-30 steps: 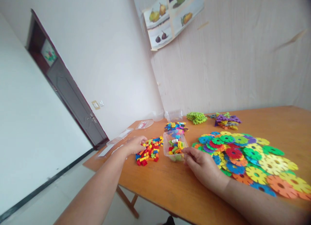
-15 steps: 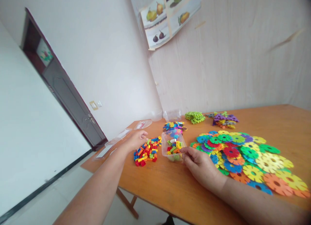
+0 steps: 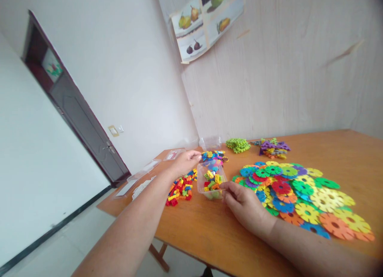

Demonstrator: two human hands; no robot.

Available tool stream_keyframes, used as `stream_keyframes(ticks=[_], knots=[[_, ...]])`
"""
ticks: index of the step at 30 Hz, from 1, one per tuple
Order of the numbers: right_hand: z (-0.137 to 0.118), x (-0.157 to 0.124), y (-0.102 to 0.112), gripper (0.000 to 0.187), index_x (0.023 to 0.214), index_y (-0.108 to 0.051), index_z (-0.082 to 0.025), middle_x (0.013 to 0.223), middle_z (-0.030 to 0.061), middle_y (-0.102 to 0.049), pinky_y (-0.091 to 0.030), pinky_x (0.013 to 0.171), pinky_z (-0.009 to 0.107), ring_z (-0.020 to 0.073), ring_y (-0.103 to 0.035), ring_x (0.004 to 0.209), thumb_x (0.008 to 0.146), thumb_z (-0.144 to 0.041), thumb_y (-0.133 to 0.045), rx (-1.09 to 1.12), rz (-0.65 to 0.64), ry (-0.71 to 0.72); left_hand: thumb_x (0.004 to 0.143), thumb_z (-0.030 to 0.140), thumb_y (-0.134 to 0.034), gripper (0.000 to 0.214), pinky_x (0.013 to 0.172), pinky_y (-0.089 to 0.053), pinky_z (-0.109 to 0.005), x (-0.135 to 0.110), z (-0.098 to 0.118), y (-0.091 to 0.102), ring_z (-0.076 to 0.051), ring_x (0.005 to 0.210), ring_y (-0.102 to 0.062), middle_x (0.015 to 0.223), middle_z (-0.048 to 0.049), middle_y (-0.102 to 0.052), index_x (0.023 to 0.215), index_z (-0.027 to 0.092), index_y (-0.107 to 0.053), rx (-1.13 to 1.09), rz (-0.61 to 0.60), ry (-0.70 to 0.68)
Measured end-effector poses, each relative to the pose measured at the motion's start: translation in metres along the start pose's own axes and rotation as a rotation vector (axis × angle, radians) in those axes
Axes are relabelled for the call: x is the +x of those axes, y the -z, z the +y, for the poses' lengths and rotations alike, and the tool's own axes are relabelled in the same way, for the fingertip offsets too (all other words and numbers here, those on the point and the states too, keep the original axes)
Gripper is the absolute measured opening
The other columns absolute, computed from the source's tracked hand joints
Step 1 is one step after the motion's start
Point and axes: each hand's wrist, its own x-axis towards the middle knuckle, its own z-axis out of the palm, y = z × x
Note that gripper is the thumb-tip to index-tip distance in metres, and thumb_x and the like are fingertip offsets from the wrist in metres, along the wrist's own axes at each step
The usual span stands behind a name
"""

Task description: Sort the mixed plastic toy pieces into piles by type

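Note:
A clear plastic box stands on the table with small toy building bricks in yellow, green, red and orange inside. My right hand grips the box's near right side, thumb and fingers pinched at its rim. My left hand is raised just beyond the box's far left corner. Its fingers are drawn together; whether something small sits in them is hidden. Under my left forearm lies a loose pile of building bricks, mostly red, yellow and blue, partly covered by the arm.
Colourful notched plastic discs spread over the right side of the table. Behind the box lie small blue and yellow pieces. Green pieces and purple pieces are stacked farther back. Clear lids lie along the left edge.
My left hand has moved right and up, from the brick pile to near the box. More yellow bricks show inside the box. My right hand keeps its grip.

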Motion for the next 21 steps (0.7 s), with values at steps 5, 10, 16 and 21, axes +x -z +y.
stream_keyframes(ticks=[5, 10, 16, 21], knots=[[0.000, -0.001, 0.000, 0.024, 0.096, -0.065, -0.021, 0.079, 0.0013, -0.067, -0.045, 0.065, 0.028, 0.0177, -0.061, 0.073, 0.090, -0.029, -0.044, -0.010, -0.004, 0.002, 0.085, 0.041, -0.051, 0.034, 0.079, -0.049, -0.028, 0.001, -0.041, 0.012, -0.019, 0.090, -0.064, 0.101, -0.0037, -0.072, 0.101, 0.017, -0.069, 0.164, 0.082, 0.042], [0.000, 0.000, 0.000, 0.023, 0.095, -0.065, -0.021, 0.081, 0.0019, -0.068, -0.045, 0.067, 0.028, 0.0181, -0.062, 0.075, 0.090, -0.029, -0.044, 0.000, -0.002, 0.010, 0.084, 0.036, -0.048, 0.028, 0.062, -0.043, -0.024, -0.012, -0.077, 0.017, -0.015, 0.071, -0.062, 0.080, -0.0007, -0.071, 0.095, 0.020, -0.069, 0.412, 0.046, 0.239], [-0.002, 0.001, 0.001, 0.024, 0.098, -0.066, -0.020, 0.084, 0.0023, -0.069, -0.046, 0.069, 0.028, 0.0180, -0.063, 0.077, 0.090, -0.028, -0.045, 0.003, -0.002, 0.012, 0.078, 0.034, -0.055, 0.019, 0.061, -0.039, -0.024, -0.018, -0.092, 0.014, -0.015, 0.068, -0.061, 0.072, -0.0009, -0.070, 0.074, 0.022, -0.070, 0.508, 0.030, 0.329], [0.001, 0.001, 0.000, 0.024, 0.099, -0.066, -0.020, 0.082, 0.0020, -0.068, -0.046, 0.069, 0.028, 0.0174, -0.062, 0.075, 0.091, -0.027, -0.044, 0.001, -0.001, 0.005, 0.073, 0.033, -0.060, 0.014, 0.063, -0.040, -0.024, -0.017, -0.091, 0.008, -0.016, 0.069, -0.061, 0.069, -0.0007, -0.070, 0.068, 0.023, -0.069, 0.532, 0.035, 0.411]])
